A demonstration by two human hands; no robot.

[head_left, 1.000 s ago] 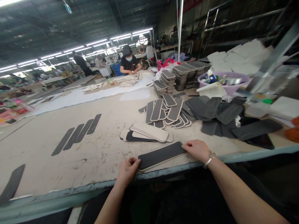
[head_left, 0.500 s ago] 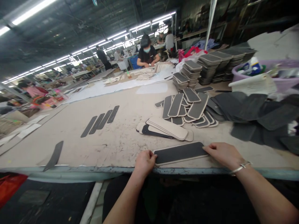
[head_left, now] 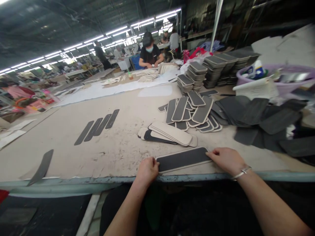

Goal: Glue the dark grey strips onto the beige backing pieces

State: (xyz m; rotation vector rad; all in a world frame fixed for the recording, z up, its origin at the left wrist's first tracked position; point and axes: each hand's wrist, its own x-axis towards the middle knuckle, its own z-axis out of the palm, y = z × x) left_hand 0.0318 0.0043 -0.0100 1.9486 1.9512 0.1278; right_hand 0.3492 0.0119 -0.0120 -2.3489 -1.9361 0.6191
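Note:
A dark panel with a pale border lies near the table's front edge. My left hand pinches its left end. My right hand, with a bangle at the wrist, grips the upper right corner between thumb and fingers. Just behind the panel is a small fanned stack of beige strips, with a black strip among them. Farther back spreads a loose pile of dark pieces with pale rims. Several slim dark strips rest at the left middle of the table.
Dark sheets lie right, below a purple basin of bottles and tools. Stacked dark pieces stand at the back. One dark strip overhangs the front edge at left. A person works across the table.
The view has shifted slightly, so the table's contents appear farther left. Both hands keep their hold on the panel, which shows no clear movement on the table.

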